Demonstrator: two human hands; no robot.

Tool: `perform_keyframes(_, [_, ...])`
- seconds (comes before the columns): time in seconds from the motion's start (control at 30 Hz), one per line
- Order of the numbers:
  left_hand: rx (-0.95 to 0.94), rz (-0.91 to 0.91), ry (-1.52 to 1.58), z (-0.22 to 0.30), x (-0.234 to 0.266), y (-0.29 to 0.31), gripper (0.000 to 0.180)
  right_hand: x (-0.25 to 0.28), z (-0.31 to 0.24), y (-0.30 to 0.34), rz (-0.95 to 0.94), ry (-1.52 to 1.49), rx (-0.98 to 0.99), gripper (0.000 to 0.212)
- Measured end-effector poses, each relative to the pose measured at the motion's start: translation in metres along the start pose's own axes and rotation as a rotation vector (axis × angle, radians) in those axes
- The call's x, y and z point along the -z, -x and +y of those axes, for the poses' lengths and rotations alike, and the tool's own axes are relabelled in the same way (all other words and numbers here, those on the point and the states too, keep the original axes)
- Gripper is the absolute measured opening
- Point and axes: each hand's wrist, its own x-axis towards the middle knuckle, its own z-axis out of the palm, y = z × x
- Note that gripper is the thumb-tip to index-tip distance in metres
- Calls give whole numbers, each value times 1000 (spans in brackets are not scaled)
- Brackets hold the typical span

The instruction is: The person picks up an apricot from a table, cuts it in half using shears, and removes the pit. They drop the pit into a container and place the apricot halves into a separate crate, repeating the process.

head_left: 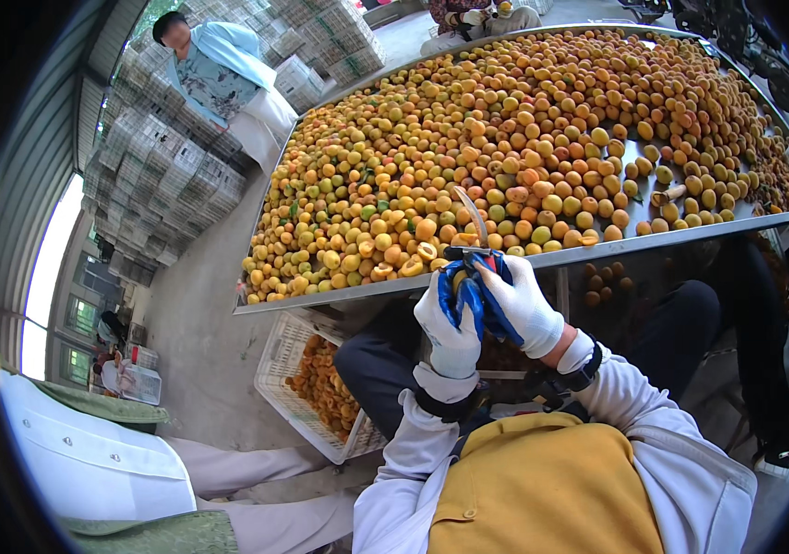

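Observation:
My left hand and my right hand, both in white gloves with blue-coated fingers, meet just over the near edge of a metal table. The right hand is closed on a knife with a thin curved blade pointing up and away; its handle is mostly hidden by fingers. Between the left fingers shows a small yellowish apricot, largely covered by the glove. Heaped apricots cover much of the tabletop, and a cut apricot half lies near the edge by my hands.
Below the table's left corner, a white plastic crate holds halved apricots. A person in white is close on my left; another person stands beyond the table. Stacked crates line the back left. Someone's dark-clad leg is at right.

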Motion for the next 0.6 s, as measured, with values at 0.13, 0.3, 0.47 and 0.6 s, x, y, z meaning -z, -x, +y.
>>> perform_keyframes(0.13, [237, 83, 196, -9, -11, 5, 25, -2, 1, 1, 0, 40, 40, 23])
perform_keyframes(0.3, [213, 166, 107, -20, -6, -6, 26, -1, 21, 0, -21, 23, 16, 21])
perform_keyframes(0.47, [884, 175, 1281, -43, 16, -21, 48, -2, 41, -6, 39, -66, -30, 23])
perform_keyframes(0.6, [821, 147, 1562, -78, 29, -10, 48, -8, 48, -8, 16, 74, 161, 25])
